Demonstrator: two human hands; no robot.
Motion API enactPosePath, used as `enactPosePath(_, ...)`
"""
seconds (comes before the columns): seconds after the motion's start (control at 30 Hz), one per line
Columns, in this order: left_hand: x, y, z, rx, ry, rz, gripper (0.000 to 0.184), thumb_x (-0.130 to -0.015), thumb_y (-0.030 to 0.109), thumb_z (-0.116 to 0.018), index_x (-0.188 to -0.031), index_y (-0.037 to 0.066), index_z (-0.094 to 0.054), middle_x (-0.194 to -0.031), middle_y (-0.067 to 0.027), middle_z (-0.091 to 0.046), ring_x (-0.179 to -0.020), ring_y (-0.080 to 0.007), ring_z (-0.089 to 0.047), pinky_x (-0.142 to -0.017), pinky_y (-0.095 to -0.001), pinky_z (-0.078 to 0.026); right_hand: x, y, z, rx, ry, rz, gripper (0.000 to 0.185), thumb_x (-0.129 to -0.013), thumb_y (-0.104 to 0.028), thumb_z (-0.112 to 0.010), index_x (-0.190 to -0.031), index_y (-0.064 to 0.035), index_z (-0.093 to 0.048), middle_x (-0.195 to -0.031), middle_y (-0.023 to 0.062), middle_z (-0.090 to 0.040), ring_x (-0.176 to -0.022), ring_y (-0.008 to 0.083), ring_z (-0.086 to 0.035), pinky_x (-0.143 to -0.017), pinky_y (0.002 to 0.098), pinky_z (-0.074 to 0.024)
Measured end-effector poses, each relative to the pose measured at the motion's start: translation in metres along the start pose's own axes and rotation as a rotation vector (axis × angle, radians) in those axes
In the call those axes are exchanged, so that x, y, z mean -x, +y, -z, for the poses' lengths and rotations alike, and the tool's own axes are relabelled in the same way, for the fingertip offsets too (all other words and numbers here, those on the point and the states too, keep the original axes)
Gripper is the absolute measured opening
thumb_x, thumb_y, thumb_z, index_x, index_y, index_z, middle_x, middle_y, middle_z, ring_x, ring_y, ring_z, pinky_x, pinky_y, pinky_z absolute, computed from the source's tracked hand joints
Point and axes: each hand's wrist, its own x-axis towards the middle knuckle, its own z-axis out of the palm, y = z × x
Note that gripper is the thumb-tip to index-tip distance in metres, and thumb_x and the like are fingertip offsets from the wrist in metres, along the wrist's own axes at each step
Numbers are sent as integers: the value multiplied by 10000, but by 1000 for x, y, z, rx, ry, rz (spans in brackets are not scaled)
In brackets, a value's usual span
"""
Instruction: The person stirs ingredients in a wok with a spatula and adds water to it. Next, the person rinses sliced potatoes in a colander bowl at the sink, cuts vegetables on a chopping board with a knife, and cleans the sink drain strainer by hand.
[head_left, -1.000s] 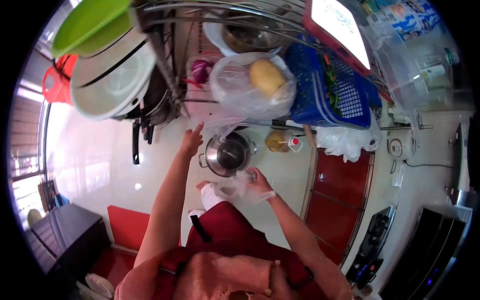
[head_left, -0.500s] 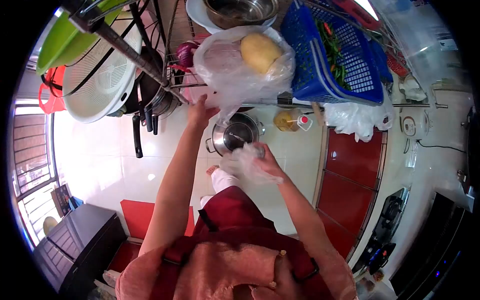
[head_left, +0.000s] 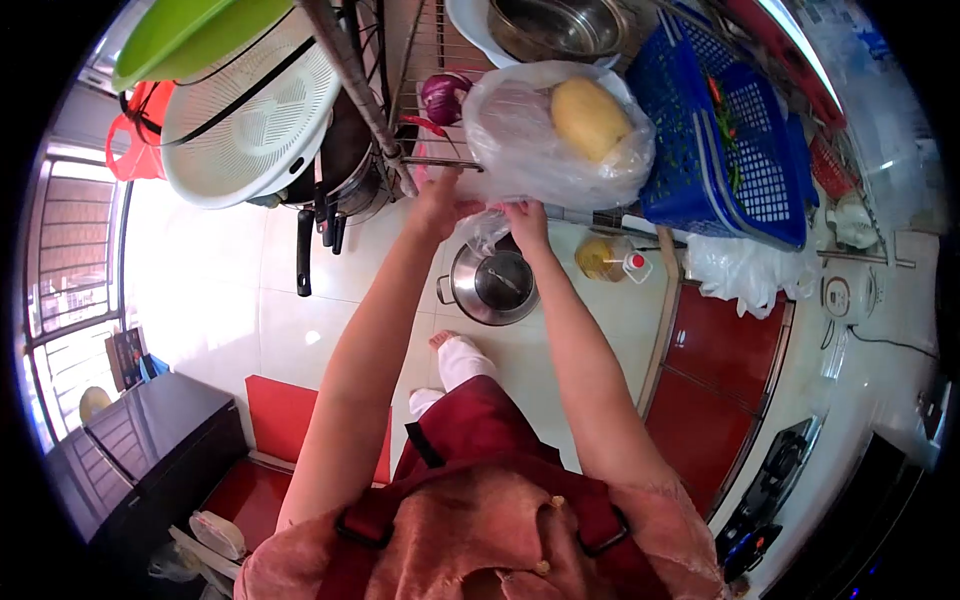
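While a white colander [head_left: 250, 135] sits at left, the left hand [head_left: 437, 208] is at the edge of the wire rack [head_left: 437, 162], fingers partly hidden; I cannot tell their grip. Clear film [head_left: 487, 234] droops between the hands. The right hand [head_left: 527, 224] has narrow, bent fingers at it, perhaps pinching. Nearer that hand, the plastic bag [head_left: 508, 112] holding a potato [head_left: 592, 118] lies forward and right on the rack, long axis crosswise. Further right stands a blue basket [head_left: 672, 185].

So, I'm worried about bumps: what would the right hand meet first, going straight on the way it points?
Probably the clear bag on the rack, just beyond the fingertips of the right hand. Depth is unclear, though; the hand might pass beneath it.
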Motion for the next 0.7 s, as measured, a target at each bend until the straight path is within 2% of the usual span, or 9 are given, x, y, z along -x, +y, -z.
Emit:
enactPosePath(0.07,-2,-10,6,-5,55,0,438,-915,271,-428,-1254,-3,-391,-1179,-206,-496,-913,-356,-592,-775,-438,-531,29,-7,6,-57,149,93,295,-841,-39,-498,-1134,0,-501,-1062,79,-597,-975,170,-572,-804,290,-457)
enactPosePath(0.2,-1,-31,21,-127,253,-100,557,-845,295,-591,-1272,20,-364,-1168,-197,-485,-838,-318,-589,-692,-377,-534,97,10,21,124,-26,23,249,-891,-77,-517,-1137,-33,-507,-996,48,-621,-904,141,-595,-738,273,-486)
enactPosePath(0.23,-3,-38,28,-105,254,-124,556,-810,292,-653,-1195,-23,-404,-1074,-184,-532,-766,-256,-573,-618,-291,-514,115,18,21,71,-81,-19,244,-890,-80,-526,-1130,-44,-517,-978,36,-624,-877,132,-598,-723,270,-489)
enactPosePath(0.33,-25,-67,62,-283,344,43,546,-808,317,-665,-1115,-66,-426,-953,-162,-575,-716,-203,-553,-606,-251,-493,172,48,25,-35,-237,-191,210,-884,-116,-561,-1087,-64,-552,-943,12,-623,-823,104,-597,-700,257,-489)
enactPosePath(0.37,-13,-64,59,-303,378,54,546,-809,345,-667,-1046,-90,-435,-819,-110,-569,-728,-175,-565,-657,-269,-497,191,48,27,91,-258,-191,204,-880,-128,-568,-1073,-61,-559,-921,19,-625,-811,100,-598,-700,255,-489)
enactPosePath(0.4,1,-62,61,-280,295,50,531,-817,334,-661,-1057,-81,-432,-820,-106,-564,-737,-178,-570,-674,-278,-500,207,47,28,215,-279,-187,200,-877,-139,-574,-1059,-59,-565,-900,26,-628,-798,97,-598,-699,254,-489)
enactPosePath(0.47,32,-59,74,-233,132,28,502,-831,311,-650,-1078,-65,-426,-822,-98,-554,-754,-184,-581,-709,-295,-505,231,41,34,339,-439,-335,234,-870,-196,-583,-1058,-56,-569,-888,55,-643,-808,124,-614,-727,273,-494)
enactPosePath(0.6,115,-98,150,-225,155,-45,556,-844,252,-641,-1216,-64,-376,-921,-143,-587,-805,-196,-628,-665,-281,-524,250,13,32,609,-748,-243,287,-831,-272,-588,-1020,-56,-581,-902,110,-652,-836,231,-633,-738,343,-498)
enactPosePath(0.7,205,-141,240,-502,447,88,492,-809,266,-660,-1142,-41,-469,-909,-153,-611,-732,-186,-638,-612,-290,-515,247,-13,16,737,-915,-42,274,-804,-281,-585,-973,-66,-594,-888,117,-649,-830,279,-627,-721,383,-494)
